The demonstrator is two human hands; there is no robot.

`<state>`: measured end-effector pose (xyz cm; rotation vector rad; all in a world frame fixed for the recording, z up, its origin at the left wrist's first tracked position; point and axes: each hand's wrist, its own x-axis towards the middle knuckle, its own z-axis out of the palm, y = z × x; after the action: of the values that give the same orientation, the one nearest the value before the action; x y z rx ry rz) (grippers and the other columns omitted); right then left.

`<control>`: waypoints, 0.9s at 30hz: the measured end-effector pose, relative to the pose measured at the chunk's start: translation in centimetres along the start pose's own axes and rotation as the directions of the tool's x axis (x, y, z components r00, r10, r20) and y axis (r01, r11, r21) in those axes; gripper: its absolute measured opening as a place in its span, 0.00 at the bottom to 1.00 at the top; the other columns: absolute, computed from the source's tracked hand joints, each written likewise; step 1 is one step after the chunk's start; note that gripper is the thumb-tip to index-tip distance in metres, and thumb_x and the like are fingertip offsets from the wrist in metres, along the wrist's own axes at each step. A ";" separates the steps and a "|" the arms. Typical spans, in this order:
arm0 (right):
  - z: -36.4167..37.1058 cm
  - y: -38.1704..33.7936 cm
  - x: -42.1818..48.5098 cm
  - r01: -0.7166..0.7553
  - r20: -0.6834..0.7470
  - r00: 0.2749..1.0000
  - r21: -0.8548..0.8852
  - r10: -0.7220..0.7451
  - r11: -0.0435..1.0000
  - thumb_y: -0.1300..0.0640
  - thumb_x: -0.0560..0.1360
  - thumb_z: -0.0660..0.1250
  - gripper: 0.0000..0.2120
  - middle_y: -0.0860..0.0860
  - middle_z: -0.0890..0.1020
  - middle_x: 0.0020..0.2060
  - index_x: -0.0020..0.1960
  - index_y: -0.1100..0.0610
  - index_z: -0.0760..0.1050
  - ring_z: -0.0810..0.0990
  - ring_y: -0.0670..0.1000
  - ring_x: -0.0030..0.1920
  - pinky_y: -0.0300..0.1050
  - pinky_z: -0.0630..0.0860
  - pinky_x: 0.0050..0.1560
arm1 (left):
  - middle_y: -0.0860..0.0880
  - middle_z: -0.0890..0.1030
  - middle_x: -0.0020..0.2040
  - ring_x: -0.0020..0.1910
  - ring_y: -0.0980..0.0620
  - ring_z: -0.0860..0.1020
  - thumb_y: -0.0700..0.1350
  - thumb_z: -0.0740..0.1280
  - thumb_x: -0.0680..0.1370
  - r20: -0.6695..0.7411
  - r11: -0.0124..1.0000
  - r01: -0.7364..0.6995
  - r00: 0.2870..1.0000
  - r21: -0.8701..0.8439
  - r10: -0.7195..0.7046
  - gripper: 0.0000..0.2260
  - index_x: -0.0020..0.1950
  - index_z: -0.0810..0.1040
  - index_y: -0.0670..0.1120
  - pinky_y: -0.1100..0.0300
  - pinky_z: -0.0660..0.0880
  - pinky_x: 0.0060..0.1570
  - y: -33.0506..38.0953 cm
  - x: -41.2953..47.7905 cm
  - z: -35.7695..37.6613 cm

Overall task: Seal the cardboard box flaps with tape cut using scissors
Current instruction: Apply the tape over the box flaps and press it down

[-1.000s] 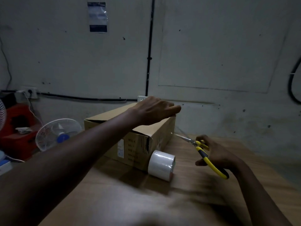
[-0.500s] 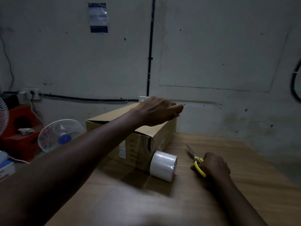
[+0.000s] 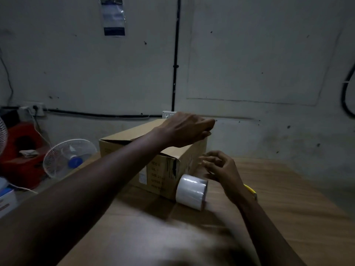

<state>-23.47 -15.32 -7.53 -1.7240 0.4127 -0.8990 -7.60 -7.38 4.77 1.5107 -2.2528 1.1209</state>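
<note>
Right hand (image 3: 221,167), scissors (image 3: 250,189) just dropped right of the box (image 3: 163,169), is rising empty and loose-fingered toward the box's side, so the cut seems done. Left hand (image 3: 187,129) is pinching at the box's top edge; holding what, I cannot tell. Tape roll (image 3: 191,191) is lying beside the box on a wooden table (image 3: 288,212), fan (image 3: 70,158) standing left.

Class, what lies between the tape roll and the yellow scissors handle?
In the head view, the wrist of the right hand lies between tape roll and scissors handle.
</note>
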 end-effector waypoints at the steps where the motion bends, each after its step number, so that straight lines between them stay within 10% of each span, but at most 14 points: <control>1: 0.4 0.1 0.0 0.026 -0.035 0.999 0.008 -0.026 1.000 0.59 0.73 0.70 0.10 0.53 0.83 0.53 0.53 0.51 0.76 0.82 0.52 0.53 0.53 0.81 0.50 | 0.50 0.71 0.35 0.27 0.51 0.71 0.49 0.59 0.80 0.006 1.000 0.025 1.000 0.005 -0.025 0.08 0.53 0.70 0.45 0.60 0.64 0.25 0.1 0.0 0.0; 8: 1.9 0.6 0.0 0.173 -0.242 0.960 0.106 -0.143 0.979 0.66 0.75 0.67 0.05 0.61 0.81 0.44 0.44 0.56 0.76 0.83 0.62 0.48 0.57 0.82 0.48 | 0.54 0.69 0.37 0.28 0.57 0.64 0.49 0.60 0.81 0.039 0.966 0.215 0.977 -0.143 -0.212 0.09 0.53 0.71 0.44 0.63 0.57 0.26 0.9 -0.3 0.1; 15: 2.0 1.0 0.3 0.265 -0.326 0.904 -0.079 -0.276 0.961 0.62 0.73 0.70 0.14 0.54 0.80 0.39 0.38 0.43 0.75 0.81 0.61 0.45 0.67 0.79 0.46 | 0.49 0.77 0.41 0.38 0.47 0.75 0.48 0.62 0.80 0.061 0.792 0.545 0.832 -0.275 -0.552 0.06 0.47 0.74 0.47 0.54 0.74 0.36 1.9 -0.6 1.8; 27: 1.2 0.3 -1.0 0.397 -0.318 0.749 -0.486 -0.581 0.778 0.71 0.68 0.72 0.16 0.50 0.72 0.33 0.35 0.55 0.69 0.72 0.46 0.35 0.40 0.71 0.34 | 0.43 0.81 0.46 0.44 0.42 0.79 0.47 0.63 0.78 0.083 0.530 0.766 0.593 -0.364 -0.801 0.07 0.49 0.78 0.46 0.51 0.77 0.43 5.3 0.3 4.9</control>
<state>-23.20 -13.93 -8.36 -2.0296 0.4614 -1.7400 -11.18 -10.01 -0.96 1.9117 -1.2760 0.4295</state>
